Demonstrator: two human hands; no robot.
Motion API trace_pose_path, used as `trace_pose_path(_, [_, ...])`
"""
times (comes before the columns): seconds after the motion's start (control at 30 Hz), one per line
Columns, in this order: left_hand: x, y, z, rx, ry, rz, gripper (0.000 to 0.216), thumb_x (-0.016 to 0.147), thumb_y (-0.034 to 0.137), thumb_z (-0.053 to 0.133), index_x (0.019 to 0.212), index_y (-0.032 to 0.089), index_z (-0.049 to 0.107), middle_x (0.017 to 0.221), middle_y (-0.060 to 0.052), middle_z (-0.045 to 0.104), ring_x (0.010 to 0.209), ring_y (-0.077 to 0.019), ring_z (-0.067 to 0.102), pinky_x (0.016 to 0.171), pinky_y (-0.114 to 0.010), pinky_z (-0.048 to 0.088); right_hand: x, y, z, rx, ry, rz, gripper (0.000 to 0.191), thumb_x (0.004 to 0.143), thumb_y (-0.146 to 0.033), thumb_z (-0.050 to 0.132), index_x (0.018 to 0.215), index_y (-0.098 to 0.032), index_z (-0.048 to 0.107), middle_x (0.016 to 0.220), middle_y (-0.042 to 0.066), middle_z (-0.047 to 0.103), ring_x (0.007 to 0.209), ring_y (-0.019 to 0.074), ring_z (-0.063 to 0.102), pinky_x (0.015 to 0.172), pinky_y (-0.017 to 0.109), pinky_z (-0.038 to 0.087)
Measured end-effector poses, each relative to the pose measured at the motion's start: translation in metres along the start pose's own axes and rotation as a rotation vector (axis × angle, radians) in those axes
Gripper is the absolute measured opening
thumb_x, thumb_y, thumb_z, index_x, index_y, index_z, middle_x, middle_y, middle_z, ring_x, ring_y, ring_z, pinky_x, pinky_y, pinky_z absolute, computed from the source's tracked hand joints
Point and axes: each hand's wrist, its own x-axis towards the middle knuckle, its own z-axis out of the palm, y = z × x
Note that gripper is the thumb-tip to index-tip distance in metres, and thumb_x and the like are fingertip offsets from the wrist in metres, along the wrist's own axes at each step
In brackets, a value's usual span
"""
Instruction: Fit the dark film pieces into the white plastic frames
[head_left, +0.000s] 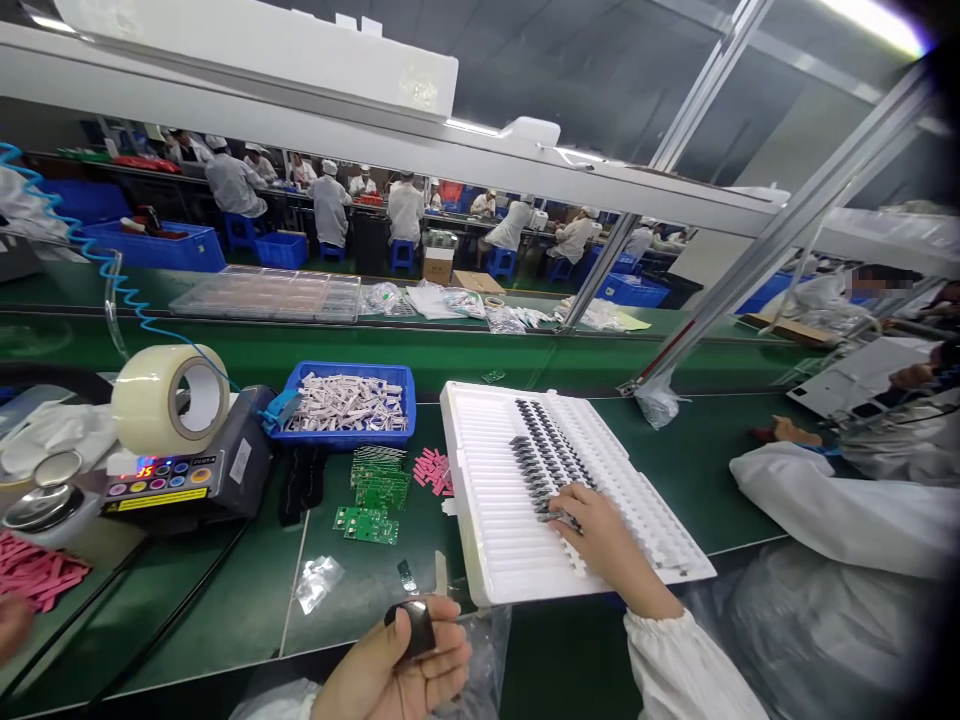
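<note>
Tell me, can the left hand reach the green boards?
Probably yes: the green boards lie just ahead of the left hand, with mostly bare table between. But that hand is shut on a small black part, so picking one up looks awkward.

Cannot tell what the black part (417,628), half covered by fingers of the left hand (391,668), is, nor read the small display on the tape dispenser (225,468).

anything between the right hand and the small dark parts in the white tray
Nothing visible does. The right hand lies on the white slotted foam tray, its fingers touching the near end of the row of small dark parts. The left hand holds a small black piece off to the side.
</note>
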Motion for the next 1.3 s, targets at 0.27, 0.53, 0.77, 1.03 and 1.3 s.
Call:
trace_pose_path(0.27, [0.007, 0.002, 0.009, 0.132, 0.057, -0.014, 0.031, 0.068, 0.032, 0.071, 0.088, 0.009, 0.069, 0.083, -0.010, 0.075, 0.079, -0.0191, 0.069, 0.075, -0.029, 0.051, 0.009, -0.041, -0.039, 0.201, -0.016, -0.110, 0.014, 0.085, -0.033, 0.053, 0.080, -0.022, 0.061, 0.087, 0.005, 0.062, 0.086, 0.0221, 0.057, 0.082, 0.038, 0.042])
trace_pose_path(0.53, [0.011, -0.006, 0.013, 0.286, 0.039, -0.080, 0.035, 0.062, 0.039, 0.074, 0.084, 0.012, 0.068, 0.076, -0.006, 0.072, 0.070, -0.0153, 0.068, 0.062, -0.022, 0.050, 0.005, -0.155, -0.048, 0.733, -0.523, -0.275, 0.005, 0.073, -0.019, 0.070, 0.076, -0.018, 0.066, 0.072, -0.002, 0.059, 0.067, 0.0111, 0.056, 0.062, 0.019, 0.044])
trace_pose_path(0.77, [0.011, -0.008, 0.000, 0.259, 0.010, -0.063, 0.036, 0.060, 0.041, 0.074, 0.081, 0.012, 0.066, 0.072, -0.005, 0.071, 0.059, -0.0094, 0.066, 0.050, -0.013, 0.043, 0.005, -0.141, -0.031, 0.674, -0.321, -0.204, 0.034, 0.070, -0.031, 0.073, 0.101, -0.023, 0.061, 0.097, 0.003, 0.058, 0.086, 0.0161, 0.055, 0.074, 0.026, 0.046])
trace_pose_path(1.03, [0.013, -0.010, -0.003, 0.228, 0.083, -0.066, 0.030, 0.069, 0.039, 0.068, 0.083, 0.013, 0.066, 0.070, -0.003, 0.067, 0.043, -0.0059, 0.059, 0.041, -0.013, 0.039, 0.001, -0.026, -0.014, 0.262, 0.048, 0.192, 0.013, 0.081, -0.029, 0.055, 0.089, -0.020, 0.058, 0.095, 0.007, 0.059, 0.092, 0.0241, 0.056, 0.080, 0.039, 0.046])
trace_pose_path(1.3, [0.007, -0.006, 0.008, 0.150, 0.069, -0.061, 0.038, 0.060, 0.031, 0.077, 0.089, 0.008, 0.068, 0.068, -0.003, 0.066, 0.048, -0.0025, 0.058, 0.049, -0.008, 0.042, 0.005, -0.003, 0.006, 0.141, 0.011, 0.182, 0.011, 0.079, -0.023, 0.049, 0.085, -0.020, 0.059, 0.090, 0.007, 0.059, 0.090, 0.0253, 0.054, 0.077, 0.039, 0.045])
